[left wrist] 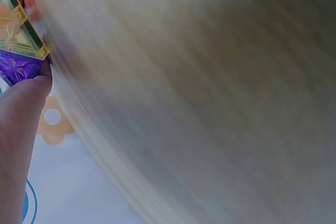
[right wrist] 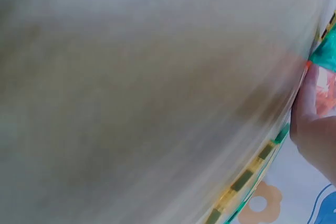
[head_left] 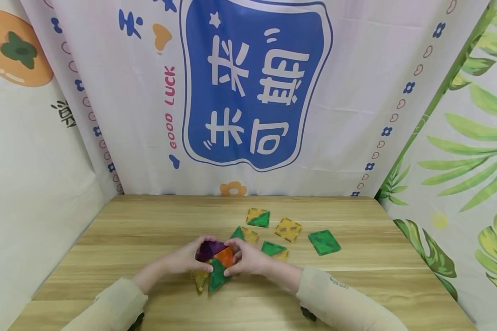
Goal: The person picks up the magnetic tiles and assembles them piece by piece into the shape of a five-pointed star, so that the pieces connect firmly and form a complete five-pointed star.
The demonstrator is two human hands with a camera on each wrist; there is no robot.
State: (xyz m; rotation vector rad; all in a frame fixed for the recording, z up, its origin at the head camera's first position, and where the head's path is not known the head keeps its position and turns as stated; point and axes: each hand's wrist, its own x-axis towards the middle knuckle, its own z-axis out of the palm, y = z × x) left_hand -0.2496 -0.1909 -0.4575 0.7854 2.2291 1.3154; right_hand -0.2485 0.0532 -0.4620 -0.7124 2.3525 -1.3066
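Observation:
Translucent magnetic tiles stand joined in a small cluster on the wooden table. My left hand (head_left: 190, 255) grips the cluster's left side, its fingers around the purple tile (head_left: 207, 251) and its thumb near the yellow triangle tile (head_left: 199, 280). On the other side my right hand (head_left: 251, 258) holds the orange tile (head_left: 225, 256), its thumb by the green triangle tile (head_left: 217, 276). In the left wrist view the purple tile (left wrist: 20, 69) sits against the hand. The right wrist view shows fingers (right wrist: 303, 100) beside the orange tile (right wrist: 326, 94). The cluster's back is hidden.
Behind my right hand lie a yellow-and-green square (head_left: 258, 217), a yellow square (head_left: 288, 230), a green square (head_left: 324, 242) and green-and-yellow pieces (head_left: 274, 248). A green triangle (head_left: 237, 233) lies just beyond the cluster. A printed curtain (head_left: 149, 179) hangs along the table's back edge.

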